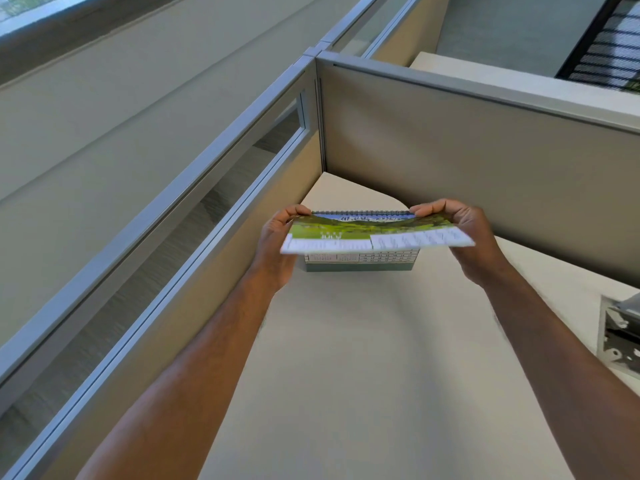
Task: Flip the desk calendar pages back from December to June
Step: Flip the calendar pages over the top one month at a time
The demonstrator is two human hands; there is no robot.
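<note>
A spiral-bound desk calendar [360,263] stands on the cream desk [363,358], close to the cubicle corner. One page [367,233], with a green meadow picture and the word JULY, is lifted out nearly flat toward me. My left hand [277,244] pinches that page's left edge near the spiral. My right hand [467,233] pinches its right edge in the same way. Below the raised page, part of a date grid shows on the calendar's front. Both forearms reach in from the bottom of the view.
Grey cubicle partitions [467,143] close off the desk behind and to the left, the left one with a glass strip. A grey and black object [620,334] lies at the desk's right edge. A neighbouring desk and a black slatted object [609,46] lie beyond the partition.
</note>
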